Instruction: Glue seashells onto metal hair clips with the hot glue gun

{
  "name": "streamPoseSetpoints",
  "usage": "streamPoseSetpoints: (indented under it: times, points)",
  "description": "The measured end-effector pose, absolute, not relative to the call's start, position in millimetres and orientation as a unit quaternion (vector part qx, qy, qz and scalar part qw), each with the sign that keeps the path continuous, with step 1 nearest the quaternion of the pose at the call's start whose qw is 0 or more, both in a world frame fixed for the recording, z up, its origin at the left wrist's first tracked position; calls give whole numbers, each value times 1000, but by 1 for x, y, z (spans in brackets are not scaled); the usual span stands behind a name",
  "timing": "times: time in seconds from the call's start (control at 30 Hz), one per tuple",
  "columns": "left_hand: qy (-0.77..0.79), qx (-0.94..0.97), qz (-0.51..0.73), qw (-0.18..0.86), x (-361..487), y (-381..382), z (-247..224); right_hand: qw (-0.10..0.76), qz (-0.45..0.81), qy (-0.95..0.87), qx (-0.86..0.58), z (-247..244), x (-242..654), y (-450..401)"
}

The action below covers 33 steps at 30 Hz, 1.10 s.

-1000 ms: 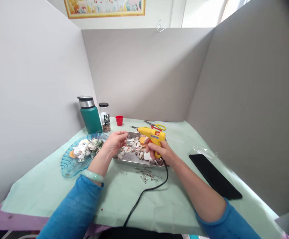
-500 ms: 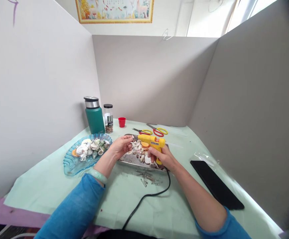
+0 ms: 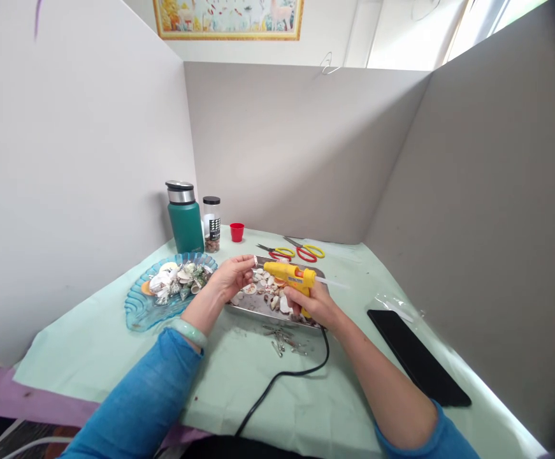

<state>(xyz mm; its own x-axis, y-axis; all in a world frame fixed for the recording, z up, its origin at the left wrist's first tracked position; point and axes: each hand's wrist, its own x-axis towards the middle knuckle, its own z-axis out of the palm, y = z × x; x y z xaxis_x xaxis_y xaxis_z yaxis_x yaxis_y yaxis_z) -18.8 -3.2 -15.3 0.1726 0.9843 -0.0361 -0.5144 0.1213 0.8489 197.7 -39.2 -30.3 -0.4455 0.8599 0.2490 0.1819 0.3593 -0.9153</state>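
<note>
My right hand (image 3: 311, 303) is wrapped round the handle of a yellow hot glue gun (image 3: 289, 274), its nozzle pointing left. A glue stick (image 3: 331, 282) sticks out of the gun's back end. Between the fingertips of my left hand (image 3: 233, 275) is pinched a small whitish piece (image 3: 255, 261), which looks like a shell. The nozzle is close to that piece; whether they touch I cannot tell. Below both hands lies a metal tray (image 3: 258, 313) holding many small shells (image 3: 273, 292), partly hidden by the gun and my hands.
Left stands a blue glass dish (image 3: 138, 317) of larger shells. Behind are a green bottle (image 3: 186, 226), a jar (image 3: 211, 223), a red cup (image 3: 237, 232) and two pairs of scissors (image 3: 306, 253). Metal clips (image 3: 281, 339) and the gun's black cord (image 3: 277, 377) lie in front; a black slab (image 3: 415, 357) is right.
My left hand has turned the small piece so its whitish side shows. The glue gun has tilted slightly, and its glue stick now shows at the back. The whole view has shifted a little.
</note>
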Motion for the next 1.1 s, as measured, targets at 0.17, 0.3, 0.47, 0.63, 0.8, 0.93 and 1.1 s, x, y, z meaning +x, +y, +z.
streamPoseSetpoints:
  times: [0.17, 0.3, 0.47, 0.63, 0.8, 0.93, 1.1]
  points:
    - [328, 364, 556, 672, -19, -4, -15, 380, 432, -731, -366, -32, 197, -39]
    - [327, 368, 557, 669, -18, -5, -14, 383, 438, -726, -365, -31, 197, -39]
    - [336, 373, 561, 658, -18, -5, -14, 376, 431, -733, -367, -29, 197, -41]
    - [349, 385, 568, 639, -17, -5, -15, 373, 434, -732, -369, -30, 197, -40]
    - [350, 390, 570, 633, -18, -4, -16, 370, 432, -733, -374, -32, 198, -39]
    - [353, 391, 571, 630, -18, -4, -15, 372, 429, -734, -373, -33, 198, -39]
    - [356, 399, 569, 625, -17, -5, -14, 383, 429, -729, -372, -33, 198, -38]
